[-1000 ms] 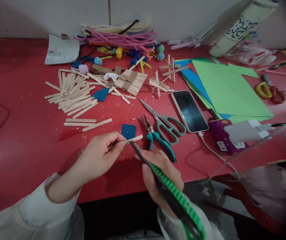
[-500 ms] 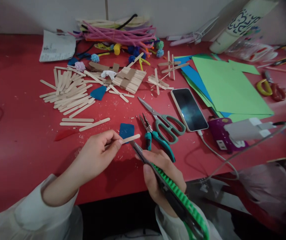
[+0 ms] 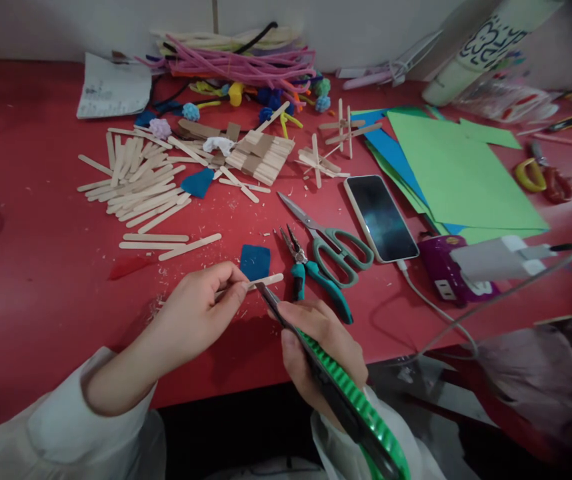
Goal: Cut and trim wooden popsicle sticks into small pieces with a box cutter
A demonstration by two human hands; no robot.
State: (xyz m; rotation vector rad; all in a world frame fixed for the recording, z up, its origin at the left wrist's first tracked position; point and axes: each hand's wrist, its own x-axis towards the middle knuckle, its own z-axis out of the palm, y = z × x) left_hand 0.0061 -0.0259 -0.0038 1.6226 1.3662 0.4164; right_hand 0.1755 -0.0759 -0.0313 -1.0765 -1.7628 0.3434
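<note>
Between the thumb and fingers of my left hand (image 3: 206,310) is a wooden craft stick (image 3: 272,280), its rounded free end pointing right. My right hand (image 3: 319,343) is closed around a green and black utility knife (image 3: 333,373). The knife's blade tip meets the stick just right of my left fingertips; whether it bites into the wood I cannot tell. Just behind the stick lies a blue square piece (image 3: 255,261). Pliers with teal handles (image 3: 311,273) and grey-handled scissors (image 3: 333,247) lie beyond my right hand.
Loose craft sticks (image 3: 141,180) are heaped at the left, with a bundled stack (image 3: 261,157) beside them. A phone (image 3: 382,219) with its cable, green paper sheets (image 3: 466,173) and a purple box (image 3: 456,270) occupy the right. Pipe cleaners (image 3: 241,63) line the wall.
The knife blade has shifted slightly left along the stick, closer to my left fingertips. My right hand has moved a little left with it. My left hand keeps its pinch.
</note>
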